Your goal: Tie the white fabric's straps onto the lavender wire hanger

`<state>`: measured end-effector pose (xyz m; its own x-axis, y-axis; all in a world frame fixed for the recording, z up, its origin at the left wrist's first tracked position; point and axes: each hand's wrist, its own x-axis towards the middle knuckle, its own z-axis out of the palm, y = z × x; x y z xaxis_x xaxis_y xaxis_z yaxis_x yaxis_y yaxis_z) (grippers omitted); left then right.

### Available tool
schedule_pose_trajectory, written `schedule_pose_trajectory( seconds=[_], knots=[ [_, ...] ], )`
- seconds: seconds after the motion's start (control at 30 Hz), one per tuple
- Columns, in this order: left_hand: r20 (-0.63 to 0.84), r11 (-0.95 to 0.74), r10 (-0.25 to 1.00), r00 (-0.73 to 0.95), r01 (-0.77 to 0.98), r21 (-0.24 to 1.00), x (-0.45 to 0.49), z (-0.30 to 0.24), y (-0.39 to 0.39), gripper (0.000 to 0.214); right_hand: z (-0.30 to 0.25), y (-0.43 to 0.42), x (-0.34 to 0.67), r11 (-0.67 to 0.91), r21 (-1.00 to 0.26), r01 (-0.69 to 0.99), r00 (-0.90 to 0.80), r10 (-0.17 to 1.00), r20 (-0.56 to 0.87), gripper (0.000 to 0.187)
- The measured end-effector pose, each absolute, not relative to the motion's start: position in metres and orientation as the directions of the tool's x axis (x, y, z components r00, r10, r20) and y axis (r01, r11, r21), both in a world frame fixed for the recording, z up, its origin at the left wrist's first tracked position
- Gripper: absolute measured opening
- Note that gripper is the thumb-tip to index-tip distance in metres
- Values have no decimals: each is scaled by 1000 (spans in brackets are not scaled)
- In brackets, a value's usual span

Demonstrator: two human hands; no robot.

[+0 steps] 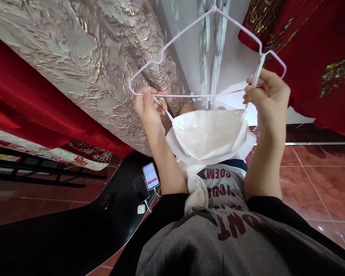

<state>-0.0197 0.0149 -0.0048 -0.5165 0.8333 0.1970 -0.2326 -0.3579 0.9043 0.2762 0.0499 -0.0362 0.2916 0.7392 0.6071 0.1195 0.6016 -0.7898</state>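
A pale pink clothes hanger [179,36] hangs in front of me. Below its bar a white strappy garment [212,132] is suspended, with its lower part trailing toward my lap. My left hand [150,105] pinches the garment's left strap [168,114] at the hanger's left lower corner, fingers touching the bar. On the other side, my right hand [268,94] grips the right strap [258,73], which reaches up to the notch in the hanger's right shoulder. Whether the left strap loops over the bar is hard to see.
A shiny embossed garment [109,57] and red cloth [46,88] hang at left; a red garment with gold trim [313,57] hangs at right. On a black curved seat [83,226] lie two phones [151,176] with cables and a small white case [141,209]. Red tiles [313,184] cover the floor.
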Motion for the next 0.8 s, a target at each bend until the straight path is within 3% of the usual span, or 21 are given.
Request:
schedule_pose_trajectory(
  seconds=[0.17,0.43,0.67,0.8],
  knots=[
    [212,-378,823,-526,-229,897,-18,-4,17,67,-31,44,267,609,-770,192,436,650,622,17],
    [206,-371,831,-516,-239,897,-19,-5,16,61,-27,41,256,577,-770,274,530,577,621,3],
    [254,-419,823,-509,-242,875,-21,-11,19,57,-21,36,253,653,-717,244,574,498,650,5],
    [324,-481,824,-464,-273,833,-30,-20,29,45,-30,45,259,675,-695,245,559,487,671,24]
  ],
)
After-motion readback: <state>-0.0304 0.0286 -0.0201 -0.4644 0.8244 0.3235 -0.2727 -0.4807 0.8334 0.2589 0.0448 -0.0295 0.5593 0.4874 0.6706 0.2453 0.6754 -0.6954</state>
